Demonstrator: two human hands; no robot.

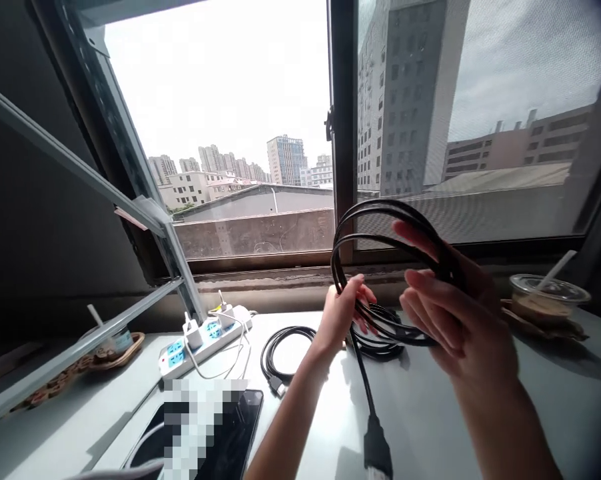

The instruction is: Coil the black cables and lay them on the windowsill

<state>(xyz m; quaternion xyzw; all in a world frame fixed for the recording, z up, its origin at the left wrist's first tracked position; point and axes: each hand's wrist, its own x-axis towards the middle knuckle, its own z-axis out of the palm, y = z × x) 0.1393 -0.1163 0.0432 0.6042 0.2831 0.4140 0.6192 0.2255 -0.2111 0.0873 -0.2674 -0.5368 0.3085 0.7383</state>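
So both hands are up over the white table with a looped black cable [375,208], held in the air in front of the window frame [347,133]. The left hand [344,303] has its fingers curled around the left side of the loops, with the thumb and index finger closed on the strands. The right hand [460,313] is at the right side: the loops run in behind its thumb, between that and the raised fingers, while the lower fingers are bent in toward the palm. Can't really tell how tight that grip is (it's pretty dark and blurry there).

One end of the cable hangs down between the forearms, with a chunky black connector [377,445] at the near edge of the view. Under the hands there's another coiled black cable [380,350] on the table, and a smaller coil [264,353] sits to its left, its plug [277,386] pointing nearer. Further left is a white power strip [205,340] with chargers plugged in, and a plastic cup [545,300] with a straw is at far right.
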